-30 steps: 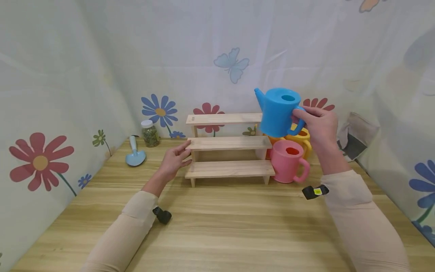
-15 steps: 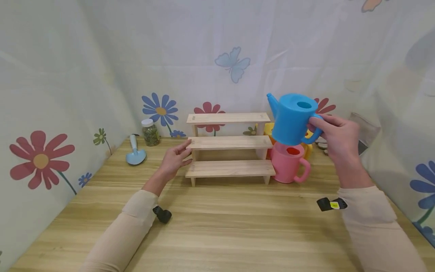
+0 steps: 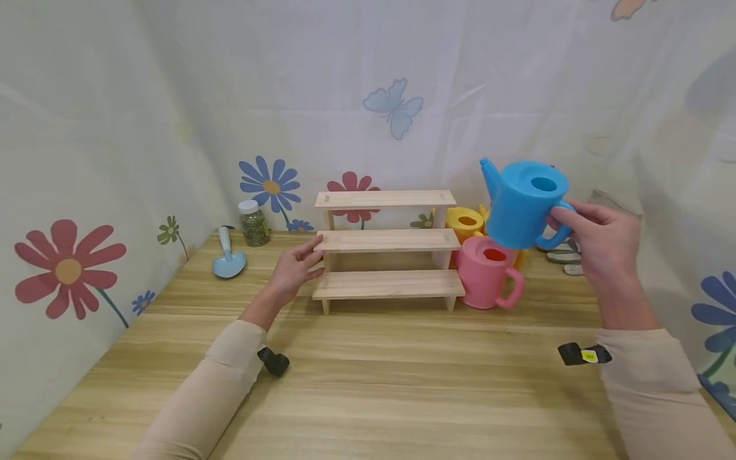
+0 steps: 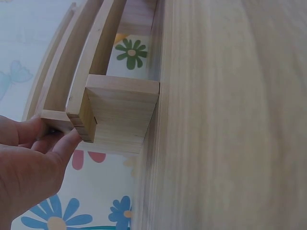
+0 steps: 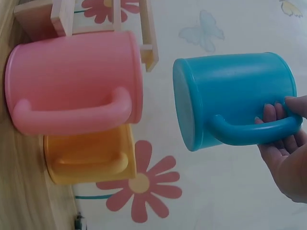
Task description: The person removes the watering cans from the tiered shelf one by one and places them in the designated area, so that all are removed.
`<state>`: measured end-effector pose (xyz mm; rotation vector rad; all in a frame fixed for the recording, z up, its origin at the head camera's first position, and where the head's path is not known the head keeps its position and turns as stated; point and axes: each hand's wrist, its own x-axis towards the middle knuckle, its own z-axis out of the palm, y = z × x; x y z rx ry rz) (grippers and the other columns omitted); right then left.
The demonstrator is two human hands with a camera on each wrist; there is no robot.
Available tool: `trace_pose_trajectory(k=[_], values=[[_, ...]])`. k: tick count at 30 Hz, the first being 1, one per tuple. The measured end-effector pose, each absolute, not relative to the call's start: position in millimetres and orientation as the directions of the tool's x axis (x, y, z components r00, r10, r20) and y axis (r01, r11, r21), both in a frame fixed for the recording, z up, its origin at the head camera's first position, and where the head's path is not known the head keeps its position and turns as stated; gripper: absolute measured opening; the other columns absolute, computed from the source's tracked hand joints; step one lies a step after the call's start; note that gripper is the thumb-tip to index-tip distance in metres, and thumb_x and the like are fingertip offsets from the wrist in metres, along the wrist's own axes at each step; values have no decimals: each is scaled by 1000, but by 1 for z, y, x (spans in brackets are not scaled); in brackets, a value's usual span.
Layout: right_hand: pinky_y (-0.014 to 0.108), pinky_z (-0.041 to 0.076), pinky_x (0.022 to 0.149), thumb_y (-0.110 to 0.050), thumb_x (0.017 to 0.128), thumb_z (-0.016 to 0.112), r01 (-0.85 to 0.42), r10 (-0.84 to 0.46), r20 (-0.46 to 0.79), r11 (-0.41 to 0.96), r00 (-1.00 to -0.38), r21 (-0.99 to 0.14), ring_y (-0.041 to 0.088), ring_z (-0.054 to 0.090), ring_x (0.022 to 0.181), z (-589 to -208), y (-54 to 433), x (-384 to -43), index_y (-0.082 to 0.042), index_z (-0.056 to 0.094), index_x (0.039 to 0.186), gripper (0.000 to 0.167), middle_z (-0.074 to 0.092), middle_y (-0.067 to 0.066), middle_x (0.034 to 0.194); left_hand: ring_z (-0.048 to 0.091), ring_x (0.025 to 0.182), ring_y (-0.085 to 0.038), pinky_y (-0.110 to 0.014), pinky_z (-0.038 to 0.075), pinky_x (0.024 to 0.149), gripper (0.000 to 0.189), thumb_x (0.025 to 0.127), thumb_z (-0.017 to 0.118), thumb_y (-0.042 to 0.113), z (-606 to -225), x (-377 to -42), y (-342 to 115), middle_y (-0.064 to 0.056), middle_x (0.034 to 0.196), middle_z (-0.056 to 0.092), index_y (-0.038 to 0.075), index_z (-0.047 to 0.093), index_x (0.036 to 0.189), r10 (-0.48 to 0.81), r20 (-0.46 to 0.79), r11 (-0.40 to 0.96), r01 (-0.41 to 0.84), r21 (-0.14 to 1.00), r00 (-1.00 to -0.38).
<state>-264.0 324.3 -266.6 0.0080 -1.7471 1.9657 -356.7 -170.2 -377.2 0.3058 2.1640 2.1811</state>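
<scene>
My right hand [image 3: 608,246] grips the handle of a blue watering can [image 3: 522,206] and holds it upright in the air, spout to the left. In the right wrist view the fingers curl round the upper handle of the blue can [image 5: 235,91]. On the table below stands a pink watering can [image 3: 484,275], with yellow watering can parts [image 3: 462,217] showing behind it. My left hand [image 3: 292,273] holds the left end of a three-tier wooden stand [image 3: 388,284]. In the left wrist view, thumb and fingers [image 4: 67,146] pinch the stand's side near the middle tier.
At the back left, a light blue hand trowel [image 3: 229,263] lies beside a white-lidded jar [image 3: 253,223] of green bits. Several flat greenish pieces [image 3: 563,257] and a greyish bag [image 3: 616,203] are at the back right, partly hidden. A flower-printed curtain [image 3: 397,147] closes off the back.
My right hand has carried the blue watering can to the right and slightly down, away from the stand's top tier. The left hand stays at the stand's end.
</scene>
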Motion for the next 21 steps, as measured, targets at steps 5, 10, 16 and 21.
trace_pose_trajectory(k=[5, 10, 16, 21], values=[[18, 57, 76, -22, 75, 90, -348, 361, 313, -36, -879, -937, 13, 74, 72, -272, 337, -266, -5, 78, 111, 42, 75, -2, 83, 38, 141, -33, -46, 46, 106, 50, 107, 48, 13, -377, -357, -169, -13, 161, 30, 12, 38, 155, 183, 92, -21, 89, 996, -979], [15, 58, 70, -19, 77, 89, -340, 344, 306, -42, -888, -939, 13, 74, 69, -271, 351, -266, -7, 79, 103, 30, 75, -1, 79, 38, 141, -32, -45, 47, 105, 50, 107, 49, 13, -376, -360, -169, -10, 162, 28, 13, 38, 155, 185, 98, -19, 97, 995, -978], [15, 56, 76, -19, 82, 85, -266, 276, 235, -84, -932, -960, 11, 74, 72, -268, 375, -263, -15, 81, 93, 13, 75, -2, 77, 39, 141, -31, -44, 48, 104, 50, 106, 50, 15, -375, -361, -170, -8, 162, 28, 14, 39, 155, 186, 100, -20, 98, 995, -977], [11, 54, 70, -11, 87, 79, -247, 236, 212, -134, -948, -960, 9, 73, 74, -270, 394, -263, -14, 83, 89, 5, 75, 0, 76, 38, 141, -32, -47, 46, 107, 50, 107, 49, 15, -375, -360, -170, -10, 162, 28, 14, 39, 155, 185, 98, -17, 97, 995, -978]])
